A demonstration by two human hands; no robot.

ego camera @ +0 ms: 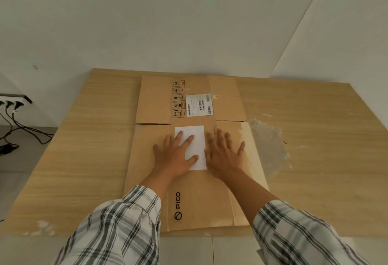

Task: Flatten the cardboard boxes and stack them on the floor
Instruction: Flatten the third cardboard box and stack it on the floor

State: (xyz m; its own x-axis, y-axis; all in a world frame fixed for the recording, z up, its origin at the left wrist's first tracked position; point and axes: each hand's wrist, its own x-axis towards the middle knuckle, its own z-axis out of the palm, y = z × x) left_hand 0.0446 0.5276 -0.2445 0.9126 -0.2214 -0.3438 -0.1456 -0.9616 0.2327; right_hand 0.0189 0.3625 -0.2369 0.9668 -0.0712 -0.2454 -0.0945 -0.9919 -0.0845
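A flattened brown cardboard box (201, 199) printed "PICO" lies on a wood-grain board (84, 149) on the floor. It carries a plain white label (198, 136) and, farther away, a shipping label (199, 105) beside handling symbols. My left hand (176, 153) rests palm down on the box with fingers spread, partly over the white label. My right hand (223, 152) lies flat just right of that label, fingers apart. Both hands touch the cardboard and hold nothing.
Crumpled clear tape or film (268, 147) lies on the board right of the box. A power strip (14, 99) with black cables (23, 130) is at the left by the white wall (168, 23). Pale floor tiles (189, 250) run along the near edge.
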